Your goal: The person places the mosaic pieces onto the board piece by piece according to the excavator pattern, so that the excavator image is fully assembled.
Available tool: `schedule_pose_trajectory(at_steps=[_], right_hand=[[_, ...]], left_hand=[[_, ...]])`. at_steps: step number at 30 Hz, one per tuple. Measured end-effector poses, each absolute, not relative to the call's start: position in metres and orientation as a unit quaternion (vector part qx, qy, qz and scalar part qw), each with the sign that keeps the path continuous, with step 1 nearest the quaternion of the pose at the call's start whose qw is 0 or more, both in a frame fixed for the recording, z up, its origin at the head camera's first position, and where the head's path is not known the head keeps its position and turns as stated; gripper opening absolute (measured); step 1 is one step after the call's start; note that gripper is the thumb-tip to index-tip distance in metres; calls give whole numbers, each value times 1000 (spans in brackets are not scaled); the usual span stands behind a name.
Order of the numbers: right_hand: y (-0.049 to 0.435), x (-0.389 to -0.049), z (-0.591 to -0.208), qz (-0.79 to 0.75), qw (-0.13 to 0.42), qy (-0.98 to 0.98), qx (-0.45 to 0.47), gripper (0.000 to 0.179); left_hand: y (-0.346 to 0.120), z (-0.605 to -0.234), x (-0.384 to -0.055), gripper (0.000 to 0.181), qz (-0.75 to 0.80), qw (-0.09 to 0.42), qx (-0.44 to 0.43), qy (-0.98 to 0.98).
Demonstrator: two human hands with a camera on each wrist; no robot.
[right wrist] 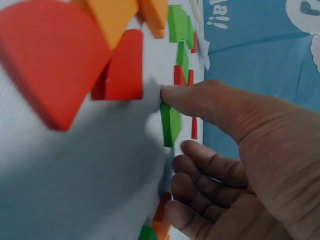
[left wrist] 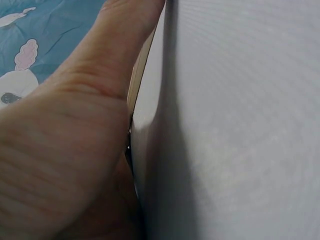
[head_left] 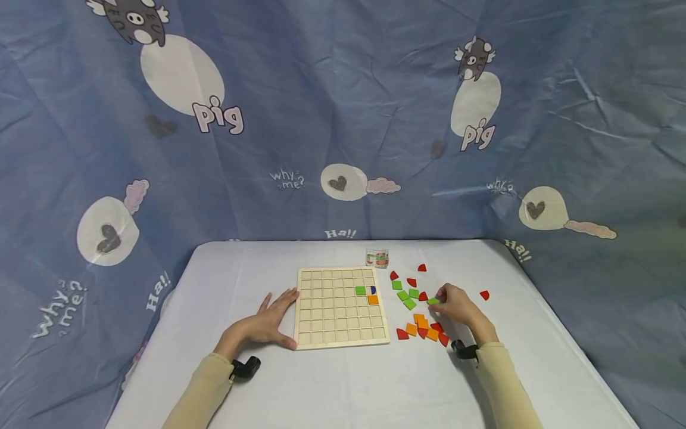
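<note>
Fingers (right wrist: 214, 163) on green tile (right wrist: 174, 122), backdrop (head_left: 343, 119) reading "pig"

Before me a creased blue cloth backdrop (head_left: 370, 77) hangs behind a white table (head_left: 343, 396) and along both its sides. The table spreads at six o'clock. A grey winged pig (head_left: 136, 22) is printed at ten, a second pig (head_left: 474, 59) between one and two; pale ovals (head_left: 93, 223) bearing dark hearts (head_left: 109, 239) sit at nine and three. Light glints off creases (head_left: 588, 90) near two.

Left hand (head_left: 262, 326) splayed, right hand (head_left: 458, 305) curled
</note>
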State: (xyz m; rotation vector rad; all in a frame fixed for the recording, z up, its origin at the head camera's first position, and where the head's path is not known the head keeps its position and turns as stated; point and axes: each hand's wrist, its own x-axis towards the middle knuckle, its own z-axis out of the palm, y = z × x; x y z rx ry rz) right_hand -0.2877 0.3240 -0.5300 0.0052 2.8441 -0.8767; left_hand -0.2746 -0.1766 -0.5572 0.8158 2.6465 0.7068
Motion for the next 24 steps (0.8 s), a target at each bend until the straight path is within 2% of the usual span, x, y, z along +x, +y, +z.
schedule_pose_trajectory(at_steps=[6, 15, 24], right_hand=[[325, -290, -534, -286, 87, 954, 7, 31], [322, -294, -537, -286, 73, 955, 9, 30], [290, -301, -525, -302, 32, 950, -66, 28]], left_hand=[[-177, -558, -275, 131, 250, 141, 281, 916], [-177, -557, -274, 131, 244, 140, 279, 918], [-176, -558, -274, 132, 237, 139, 275, 921]])
